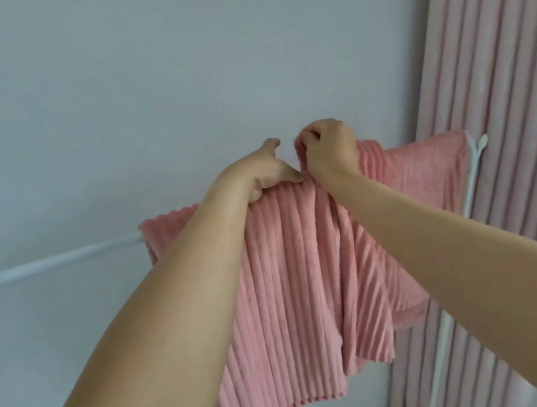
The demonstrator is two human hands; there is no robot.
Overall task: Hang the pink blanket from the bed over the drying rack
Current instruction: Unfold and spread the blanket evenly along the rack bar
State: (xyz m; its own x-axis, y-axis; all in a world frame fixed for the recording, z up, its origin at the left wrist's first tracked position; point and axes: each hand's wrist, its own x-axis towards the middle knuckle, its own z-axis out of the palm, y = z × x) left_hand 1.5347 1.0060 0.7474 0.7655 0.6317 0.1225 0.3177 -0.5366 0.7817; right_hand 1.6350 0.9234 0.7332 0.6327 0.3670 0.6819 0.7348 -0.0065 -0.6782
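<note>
The white drying rack (48, 265) bar runs in from nine o'clock. The pink blanket (290, 269), ribbed and soft, hangs over it at centre. The left hand (264, 171) grips its top fold; the right hand (328, 150) pinches bunched cloth. A pink curtain (496, 67) hangs at three o'clock.

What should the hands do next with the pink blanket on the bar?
Probably slide apart along the rack bar. The pink blanket already hangs over it, but bunches where the left hand and right hand hold it together.
</note>
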